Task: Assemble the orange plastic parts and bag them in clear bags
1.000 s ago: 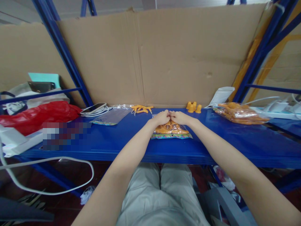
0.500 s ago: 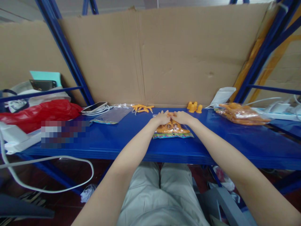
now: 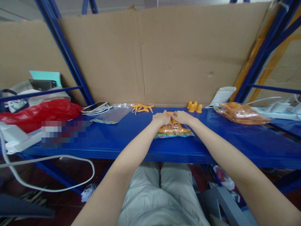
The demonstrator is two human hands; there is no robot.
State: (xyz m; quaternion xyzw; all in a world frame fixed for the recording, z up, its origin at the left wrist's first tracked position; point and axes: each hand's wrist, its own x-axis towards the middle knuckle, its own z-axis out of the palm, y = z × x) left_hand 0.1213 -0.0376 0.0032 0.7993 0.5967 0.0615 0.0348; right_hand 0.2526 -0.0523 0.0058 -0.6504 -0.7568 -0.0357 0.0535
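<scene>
A clear plastic bag with a coloured printed edge lies on the blue shelf in front of me. Orange plastic parts fill it, some of them ring-shaped. My left hand grips the far left end of the bag, fingers bent over it. From the other side, my right hand pinches the same far end, its thumb close to the left thumb. Both hands partly cover the bag's far edge, so what exactly the fingertips press is hidden.
Orange curved pieces with small metal ends and orange cups sit at the back. A flat plastic bag and a phone lie left. Another filled orange bag lies right. A red bag is far left.
The fingers of my left hand have curled in from a more spread pose. The bag's near edge has shifted slightly to the right.
</scene>
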